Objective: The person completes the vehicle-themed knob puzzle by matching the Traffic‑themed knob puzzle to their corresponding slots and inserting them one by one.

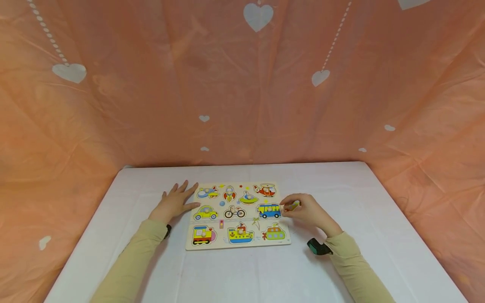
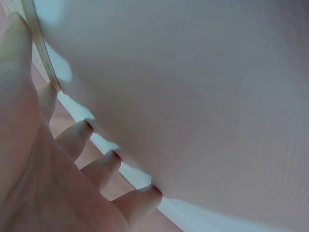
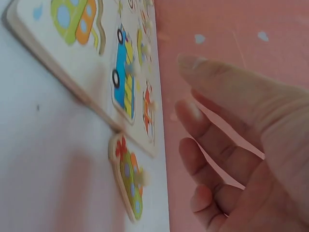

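A wooden peg puzzle board (image 1: 220,238) with vehicle pictures lies on the white table. My left hand (image 1: 172,206) is spread at its left side; in the left wrist view the thumb (image 2: 17,43) touches the board's edge and the other fingertips reach down to the table. A green submarine puzzle piece (image 3: 129,176) with a small peg lies outside the board, by its right edge near the bus piece (image 3: 124,72). Over this loose piece hovers my right hand (image 1: 308,213), fingers loosely bent and apart from it in the right wrist view, partly hiding it in the head view.
Several other pegged pieces, among them a train (image 1: 202,235), a boat (image 1: 240,233) and a helicopter (image 1: 265,190), sit on the board. White tabletop (image 1: 235,277) surrounds it. A pink curtain (image 1: 227,84) with white hearts hangs behind the table and along both sides.
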{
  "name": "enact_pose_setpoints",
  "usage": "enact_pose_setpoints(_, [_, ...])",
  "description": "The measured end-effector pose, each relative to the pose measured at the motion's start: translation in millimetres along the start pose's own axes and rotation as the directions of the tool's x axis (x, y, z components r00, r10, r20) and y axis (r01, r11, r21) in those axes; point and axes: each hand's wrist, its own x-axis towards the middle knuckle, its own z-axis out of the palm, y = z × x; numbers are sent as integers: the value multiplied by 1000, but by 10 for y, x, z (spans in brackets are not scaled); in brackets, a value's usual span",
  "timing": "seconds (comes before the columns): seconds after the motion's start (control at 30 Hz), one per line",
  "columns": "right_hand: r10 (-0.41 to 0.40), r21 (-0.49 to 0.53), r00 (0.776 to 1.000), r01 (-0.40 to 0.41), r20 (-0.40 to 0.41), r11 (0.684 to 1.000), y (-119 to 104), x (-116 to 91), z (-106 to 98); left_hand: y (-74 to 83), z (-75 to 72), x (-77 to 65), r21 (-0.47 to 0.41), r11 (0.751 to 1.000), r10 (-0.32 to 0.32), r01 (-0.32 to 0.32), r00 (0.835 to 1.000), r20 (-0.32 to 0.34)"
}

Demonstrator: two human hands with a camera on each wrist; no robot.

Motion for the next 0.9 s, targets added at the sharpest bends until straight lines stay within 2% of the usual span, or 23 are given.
enact_pose_setpoints(0.37, [24,-27,998,-26,-66,999,190,-15,-168,-8,-24,12,6,1000,-14,14,1000,5])
enact_pose_setpoints(0.9, [55,-15,993,-56,-104,998,368,3,-225,0,-20,-13,-7,1000,-24,24,1000,8])
